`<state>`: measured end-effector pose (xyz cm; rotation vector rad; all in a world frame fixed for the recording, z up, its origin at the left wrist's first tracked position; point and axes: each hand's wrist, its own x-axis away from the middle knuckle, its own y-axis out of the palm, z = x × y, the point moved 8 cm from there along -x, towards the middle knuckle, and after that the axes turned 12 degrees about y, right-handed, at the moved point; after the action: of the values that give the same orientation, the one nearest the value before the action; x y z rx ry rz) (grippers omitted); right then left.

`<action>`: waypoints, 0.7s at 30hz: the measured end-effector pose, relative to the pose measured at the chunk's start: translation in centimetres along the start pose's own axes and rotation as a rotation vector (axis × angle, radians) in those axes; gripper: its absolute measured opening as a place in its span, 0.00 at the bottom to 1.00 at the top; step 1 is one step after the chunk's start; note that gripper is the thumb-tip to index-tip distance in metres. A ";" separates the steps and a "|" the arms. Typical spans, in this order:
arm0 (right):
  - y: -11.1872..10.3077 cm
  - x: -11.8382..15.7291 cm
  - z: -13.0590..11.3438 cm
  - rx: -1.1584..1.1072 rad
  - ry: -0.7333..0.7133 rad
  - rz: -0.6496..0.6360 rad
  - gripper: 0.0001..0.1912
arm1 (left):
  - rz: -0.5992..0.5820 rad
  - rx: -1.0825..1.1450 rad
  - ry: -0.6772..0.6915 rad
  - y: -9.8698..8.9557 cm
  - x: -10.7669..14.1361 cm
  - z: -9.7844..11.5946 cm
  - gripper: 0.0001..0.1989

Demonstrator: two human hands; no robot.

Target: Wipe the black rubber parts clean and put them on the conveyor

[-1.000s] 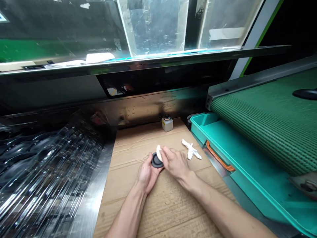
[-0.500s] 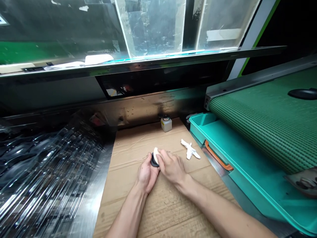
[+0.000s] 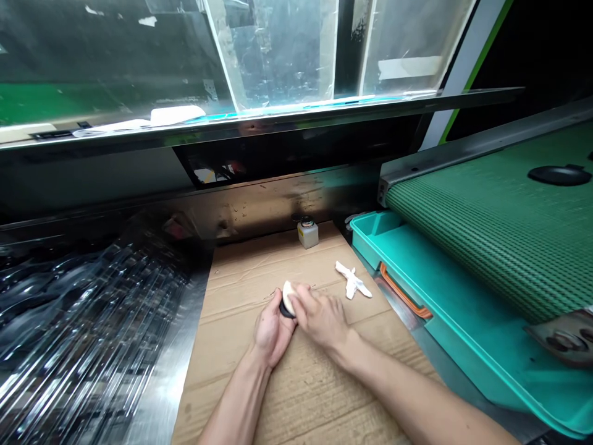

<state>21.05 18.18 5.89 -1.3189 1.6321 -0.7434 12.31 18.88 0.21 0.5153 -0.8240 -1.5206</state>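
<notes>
Above the cardboard sheet (image 3: 231,364), my left hand (image 3: 271,330) is closed round a small dark round piece (image 3: 286,311). My right hand (image 3: 322,312) grips a white pad (image 3: 288,295) and presses it against the dark piece. The pad and my fingers hide most of that piece. Behind my hands stands a small bottle (image 3: 308,235) with a yellow label, at the sheet's far edge. A crumpled white cloth (image 3: 353,280) lies on the sheet, right of my right hand.
A teal tray (image 3: 463,321) with an orange handle (image 3: 403,292) is at the right. Above it runs a green conveyor belt (image 3: 482,228) carrying a black round part (image 3: 559,175). Dark glossy parts in clear plastic (image 3: 88,334) fill the left. A metal shelf (image 3: 259,123) crosses behind.
The white pad has shifted down over the dark piece, covering more of it. The whole view has moved slightly, and the black part on the belt shows further left.
</notes>
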 end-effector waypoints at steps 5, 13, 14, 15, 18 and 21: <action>0.5 0.0 0.1 0.075 0.034 0.002 0.22 | 0.003 0.005 -0.003 0.2 0.1 -0.1 0.18; 0.7 -0.1 0.2 0.000 0.004 -0.011 0.22 | 0.021 0.017 -0.012 0.2 0.0 0.0 0.18; 0.6 -0.3 0.3 -0.016 -0.005 -0.011 0.22 | 0.020 0.022 -0.016 0.2 0.0 0.0 0.18; 0.4 -0.6 0.8 -0.038 0.020 0.004 0.21 | 0.024 0.019 -0.008 0.2 0.0 0.1 0.17; -0.7 -1.9 3.4 -0.171 0.166 0.080 0.19 | 0.050 -0.004 0.029 -0.2 -0.1 0.5 0.16; -1.5 -2.7 5.4 -0.322 0.216 0.125 0.18 | 0.049 0.017 0.003 -0.4 -0.2 0.5 0.17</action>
<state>26.68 20.83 5.57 -1.3784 2.0539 -0.5794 11.73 19.15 0.20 0.5068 -0.8422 -1.4682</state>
